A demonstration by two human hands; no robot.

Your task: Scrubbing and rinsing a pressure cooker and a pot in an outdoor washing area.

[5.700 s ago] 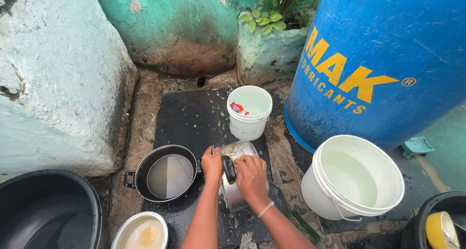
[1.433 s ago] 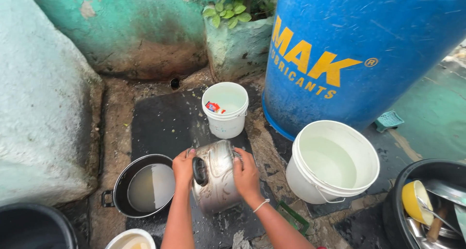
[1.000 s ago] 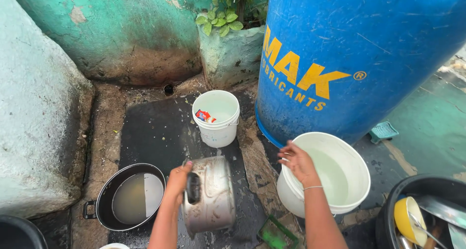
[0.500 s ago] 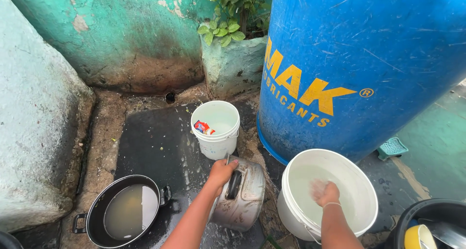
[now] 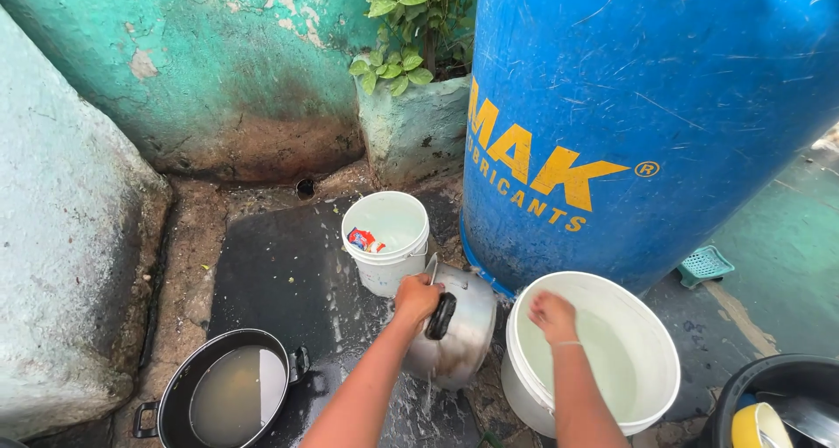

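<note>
My left hand grips the rim of a steel pot next to its black side handle and holds it tilted on its side above the wet black slab. Water drips from the pot. My right hand is inside the large white bucket, fingers curled just over the water; it holds nothing that I can make out. The steel pot hangs between that bucket and a small white bucket.
A big blue drum stands behind the large bucket. A black pot with murky water sits at the lower left. The small bucket holds a coloured packet. A black tub with dishes is at the lower right. Green walls close the back.
My right hand left the steel pot and went into the large bucket's water. My left hand carried the pot to the right, toward that bucket, and tilted it further.
</note>
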